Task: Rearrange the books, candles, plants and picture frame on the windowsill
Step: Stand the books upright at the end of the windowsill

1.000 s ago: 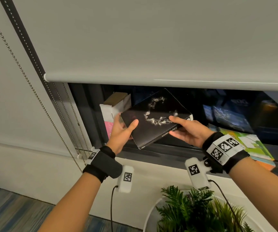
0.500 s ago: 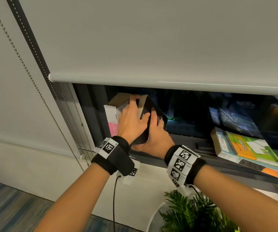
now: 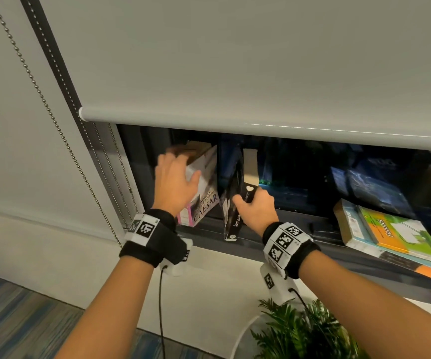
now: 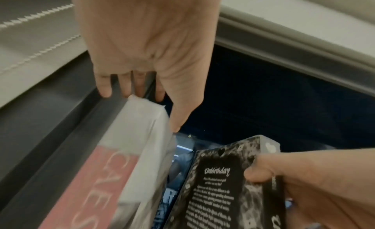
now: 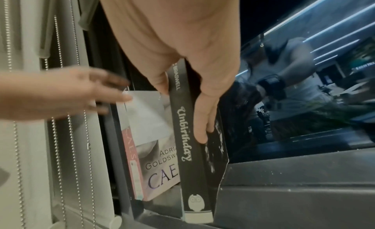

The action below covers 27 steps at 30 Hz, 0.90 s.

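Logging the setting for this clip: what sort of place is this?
Probably an office or similar indoor room at night: a windowsill under a roller blind, dark window glass reflecting ceiling lights, carpeted floor.

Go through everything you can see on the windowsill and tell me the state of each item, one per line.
Black book: upright on the sill, gripped by the right hand.
Caesar book: standing, leaning left, left hand open against it.
Stack of books: lying flat at right.
Roller blind: pulled most of the way down.
Plant: below the sill.
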Available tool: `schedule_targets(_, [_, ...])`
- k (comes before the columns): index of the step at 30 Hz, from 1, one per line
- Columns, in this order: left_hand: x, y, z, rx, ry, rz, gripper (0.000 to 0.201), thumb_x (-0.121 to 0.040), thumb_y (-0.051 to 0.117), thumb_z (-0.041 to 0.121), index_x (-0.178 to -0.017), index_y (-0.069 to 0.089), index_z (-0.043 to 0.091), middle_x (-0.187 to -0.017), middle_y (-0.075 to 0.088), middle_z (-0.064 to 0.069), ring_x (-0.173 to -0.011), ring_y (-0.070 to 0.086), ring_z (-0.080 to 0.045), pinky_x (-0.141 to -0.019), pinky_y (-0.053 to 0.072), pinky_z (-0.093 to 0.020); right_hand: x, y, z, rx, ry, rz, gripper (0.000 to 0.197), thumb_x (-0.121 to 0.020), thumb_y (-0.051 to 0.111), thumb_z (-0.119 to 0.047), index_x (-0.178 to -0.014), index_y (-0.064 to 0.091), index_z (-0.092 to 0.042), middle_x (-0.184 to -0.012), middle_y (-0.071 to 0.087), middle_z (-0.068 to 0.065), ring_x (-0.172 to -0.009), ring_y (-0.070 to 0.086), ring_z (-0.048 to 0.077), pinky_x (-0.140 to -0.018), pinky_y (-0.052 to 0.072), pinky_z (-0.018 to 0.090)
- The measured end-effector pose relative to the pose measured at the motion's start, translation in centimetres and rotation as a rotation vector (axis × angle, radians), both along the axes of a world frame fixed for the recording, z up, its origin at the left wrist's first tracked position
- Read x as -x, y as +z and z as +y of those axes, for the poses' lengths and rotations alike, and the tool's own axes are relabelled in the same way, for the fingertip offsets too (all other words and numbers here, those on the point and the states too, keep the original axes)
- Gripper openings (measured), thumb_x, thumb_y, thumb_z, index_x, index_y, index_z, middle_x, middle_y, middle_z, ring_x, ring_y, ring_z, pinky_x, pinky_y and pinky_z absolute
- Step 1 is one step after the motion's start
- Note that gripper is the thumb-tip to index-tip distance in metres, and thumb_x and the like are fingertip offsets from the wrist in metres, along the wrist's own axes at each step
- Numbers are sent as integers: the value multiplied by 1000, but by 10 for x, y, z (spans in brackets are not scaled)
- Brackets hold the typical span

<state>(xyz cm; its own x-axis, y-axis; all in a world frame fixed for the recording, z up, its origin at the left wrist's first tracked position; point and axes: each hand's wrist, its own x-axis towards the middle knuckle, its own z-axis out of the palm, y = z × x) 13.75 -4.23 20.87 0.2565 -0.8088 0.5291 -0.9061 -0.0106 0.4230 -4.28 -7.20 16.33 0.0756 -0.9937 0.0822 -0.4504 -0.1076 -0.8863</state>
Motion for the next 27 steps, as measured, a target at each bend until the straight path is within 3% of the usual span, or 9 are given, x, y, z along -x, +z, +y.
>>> schedule_targets(2, [-11, -17, 0, -34, 80, 86, 61, -79, 73, 30, -128, 45, 8, -129, 42, -16, -122, 40, -33, -102, 38, -44, 0, -1, -3, -2, 37, 14, 17, -86, 63, -25, -97, 59, -13, -87, 64, -1, -86, 62, 17, -76, 47, 25])
schedule_targets(4, [-14, -33, 1, -68, 17, 326, 82, -74, 78, 25, -139, 29, 15, -134, 41, -14, -124, 43, -32, -103, 39, -43, -3, -2, -5, 20, 64, 33, 24, -87, 62, -27, -104, 59, -11, -90, 64, -1, -86, 61, 15, -76, 45, 24])
schedule_targets(7, [-11, -51, 2, -68, -28, 430, 103, -77, 75, 20, -147, 2, 41, -119, 59, -18, -106, 60, -36, -96, 48, -47, -9, -2, -7, 43, 107, 56, 29, -89, 61, -30, -110, 57, -10, -93, 63, -1, -85, 57, 12, -75, 42, 22])
schedule_targets(12, [-10, -57, 0, -5, -36, 333, 94, -81, 72, 27, -147, 6, 39, -99, 67, -12, -86, 66, -28, -86, 54, -41, -27, -4, -12, 75, 182, 101, 31, -90, 60, -33, -110, 56, -11, -94, 65, 1, -83, 62, 13, -68, 46, 18])
schedule_targets(16, [-17, -62, -5, 6, -89, 361, 94, -78, 76, 31, -145, 10, 42, -78, 59, 0, -62, 57, -14, -73, 59, -40, -49, -11, -17, 99, 219, 125, 33, -90, 59, -37, -110, 55, -11, -96, 66, 6, -86, 66, 17, -65, 51, 18])
schedule_targets(19, [-26, -67, -7, 21, -153, 379, 98, -79, 76, 30, -146, 7, 45, -90, 65, -1, -67, 64, -15, -71, 59, -29, -64, -18, -19, 102, 228, 98, 41, -87, 60, -44, -116, 51, -16, -103, 65, 6, -96, 65, 22, -78, 58, 34])
schedule_targets(22, [-37, -72, -7, -18, -243, 431, 109, -82, 74, 19, -145, -9, 51, -100, 63, 3, -79, 69, -14, -72, 53, -17, -70, -22, -18, 119, 270, 72, 59, -85, 64, -42, -136, 40, -22, -120, 63, 4, -112, 59, 24, -92, 54, 44])
schedule_targets(24, [-42, -79, -5, -34, -260, 473, 117, -80, 76, 15, -144, -16, 49, -116, 60, 6, -93, 66, -8, -80, 55, -21, -71, -24, -17, 103, 279, 46, 69, -86, 67, -31, -144, 30, -24, -130, 58, 4, -118, 57, 24, -97, 51, 46])
schedule_targets(27, [-42, -92, -3, -46, -264, 506, 127, -69, 83, 17, -147, -14, 43, -131, 48, 8, -115, 54, -9, -96, 52, -43, -71, -26, -18, 105, 270, 43, 69, -83, 71, -23, -140, 31, -24, -127, 59, 4, -114, 60, 22, -93, 53, 46])
